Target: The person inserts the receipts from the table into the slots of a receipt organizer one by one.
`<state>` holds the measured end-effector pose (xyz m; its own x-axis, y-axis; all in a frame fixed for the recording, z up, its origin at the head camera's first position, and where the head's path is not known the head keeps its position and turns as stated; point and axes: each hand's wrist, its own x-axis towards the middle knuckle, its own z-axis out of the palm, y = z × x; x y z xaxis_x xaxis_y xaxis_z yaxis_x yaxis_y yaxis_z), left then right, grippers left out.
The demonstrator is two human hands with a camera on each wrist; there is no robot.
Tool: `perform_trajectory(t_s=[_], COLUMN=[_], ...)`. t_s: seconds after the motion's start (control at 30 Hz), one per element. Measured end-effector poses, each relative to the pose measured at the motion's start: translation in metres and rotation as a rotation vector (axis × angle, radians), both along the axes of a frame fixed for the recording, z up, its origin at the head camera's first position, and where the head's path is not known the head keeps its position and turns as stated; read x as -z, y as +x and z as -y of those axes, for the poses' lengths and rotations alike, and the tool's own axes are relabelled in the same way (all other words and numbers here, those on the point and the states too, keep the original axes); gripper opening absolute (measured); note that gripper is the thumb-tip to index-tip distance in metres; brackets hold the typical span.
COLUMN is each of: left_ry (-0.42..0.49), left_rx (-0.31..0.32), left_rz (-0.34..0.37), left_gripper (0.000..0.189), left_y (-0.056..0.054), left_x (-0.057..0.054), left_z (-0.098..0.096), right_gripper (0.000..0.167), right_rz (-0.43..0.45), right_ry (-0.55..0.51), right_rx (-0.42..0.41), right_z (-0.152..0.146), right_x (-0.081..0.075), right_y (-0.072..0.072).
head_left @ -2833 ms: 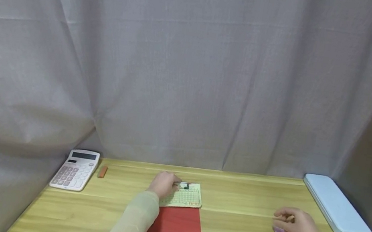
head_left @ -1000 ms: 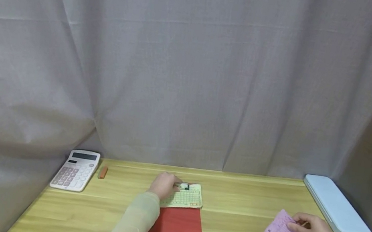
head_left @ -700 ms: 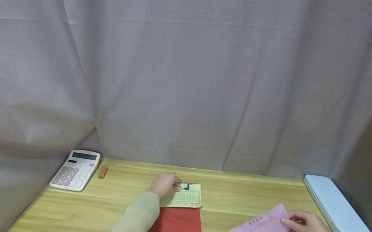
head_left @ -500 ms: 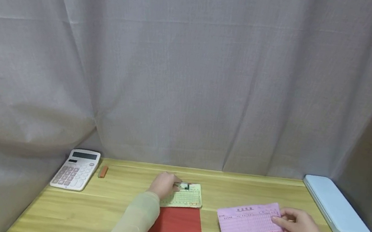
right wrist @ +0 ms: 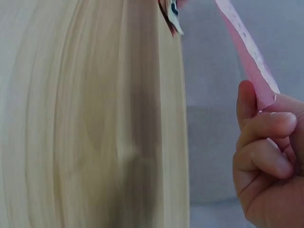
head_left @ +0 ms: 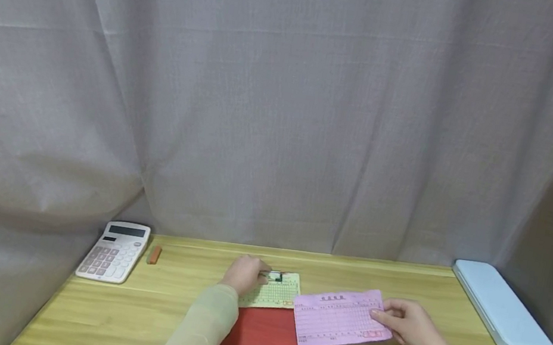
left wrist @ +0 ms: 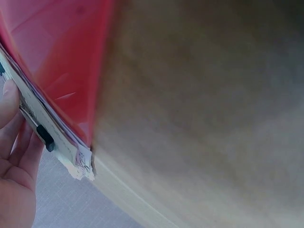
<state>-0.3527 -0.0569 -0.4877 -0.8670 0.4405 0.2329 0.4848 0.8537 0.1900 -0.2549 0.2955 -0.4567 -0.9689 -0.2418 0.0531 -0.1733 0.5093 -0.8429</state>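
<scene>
My left hand (head_left: 241, 274) pinches a black binder clip (head_left: 278, 278) at the far edge of a stack of pale green printed forms (head_left: 270, 295). The stack lies on the far end of a red translucent folder (head_left: 261, 336). In the left wrist view, thumb and fingers are at the handles of the binder clip (left wrist: 45, 137), and thin paper layers show along the stack's edge. My right hand (head_left: 409, 326) pinches a pink printed form (head_left: 340, 321) by its right edge, above the table. The pink form's left end overlaps the folder's right edge in the head view.
A white calculator (head_left: 113, 252) lies at the back left, with a small orange-brown block (head_left: 155, 254) beside it. At the back right sits a pale blue case (head_left: 505, 308). A grey curtain (head_left: 287, 108) hangs behind the wooden table (head_left: 122, 323).
My right hand has lifted the pink form from the right side, turned it sideways and carried it left to the green forms. The left hand has stayed at the binder clip.
</scene>
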Motion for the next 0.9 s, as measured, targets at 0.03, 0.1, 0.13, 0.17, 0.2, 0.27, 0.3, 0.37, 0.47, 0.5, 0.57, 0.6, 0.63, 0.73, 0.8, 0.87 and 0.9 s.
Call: perform_trajectory(t_s=[0.03,0.1,0.13,0.17,0.2,0.27,0.3,0.37,0.47,0.5,0.57,0.6,0.63,0.73,0.8,0.87,0.9], left_ry=[0.000,0.000,-0.001,0.000,0.002,0.002,0.004,0.001,-0.003,-0.004,-0.002,0.000,0.000,-0.001,-0.002,-0.001,0.002], left_rx=[0.000,0.000,0.000,0.000,0.000,0.000,0.000,0.003,0.012,0.012,0.007,0.003,-0.002,-0.013,-0.013,-0.018,-0.019], left_rz=[-0.002,-0.005,-0.007,-0.007,-0.007,-0.008,-0.008,-0.014,-0.030,-0.031,-0.026,-0.020,-0.015,-0.003,-0.001,0.006,0.010], left_gripper=[0.022,0.022,0.022,0.022,0.022,0.022,0.023,0.022,0.021,0.021,0.021,0.022,0.022,0.023,0.022,0.021,0.021], left_y=[0.000,-0.001,-0.001,-0.001,-0.001,-0.001,-0.001,-0.001,-0.001,-0.001,0.000,0.000,0.000,0.000,0.000,-0.001,-0.001], left_x=[0.000,0.001,0.001,0.000,0.000,0.000,0.000,0.000,-0.001,-0.001,-0.002,-0.002,-0.003,-0.002,-0.001,0.000,0.000], left_z=[0.000,0.001,0.001,0.001,0.001,0.001,0.000,0.000,-0.001,-0.001,-0.002,-0.002,-0.002,-0.002,-0.002,-0.001,-0.001], right_gripper=[0.026,0.028,0.029,0.030,0.030,0.031,0.031,0.030,0.029,0.029,0.027,0.026,0.026,0.024,0.023,0.022,0.021], right_rz=[0.011,0.035,0.042,0.047,0.056,0.070,0.076,0.101,0.138,0.148,0.161,0.163,0.165,0.166,0.176,0.179,0.182], right_ry=[-0.008,-0.016,-0.021,-0.024,-0.030,-0.045,-0.056,-0.086,-0.130,-0.140,-0.149,-0.150,-0.151,-0.145,-0.150,-0.144,-0.145], right_rx=[-0.001,0.009,0.008,0.008,0.009,0.010,0.009,0.015,0.040,0.051,0.075,0.083,0.091,0.113,0.132,0.152,0.162], right_z=[0.004,0.012,0.016,0.019,0.023,0.029,0.032,0.038,0.045,0.048,0.053,0.056,0.058,0.067,0.073,0.079,0.083], right_x=[0.001,0.002,0.002,0.003,0.004,0.006,0.007,0.010,0.014,0.015,0.017,0.018,0.019,0.021,0.021,0.022,0.022], right_y=[-0.001,-0.004,-0.004,-0.005,-0.006,-0.007,-0.008,-0.009,-0.010,-0.010,-0.011,-0.011,-0.012,-0.013,-0.014,-0.015,-0.015])
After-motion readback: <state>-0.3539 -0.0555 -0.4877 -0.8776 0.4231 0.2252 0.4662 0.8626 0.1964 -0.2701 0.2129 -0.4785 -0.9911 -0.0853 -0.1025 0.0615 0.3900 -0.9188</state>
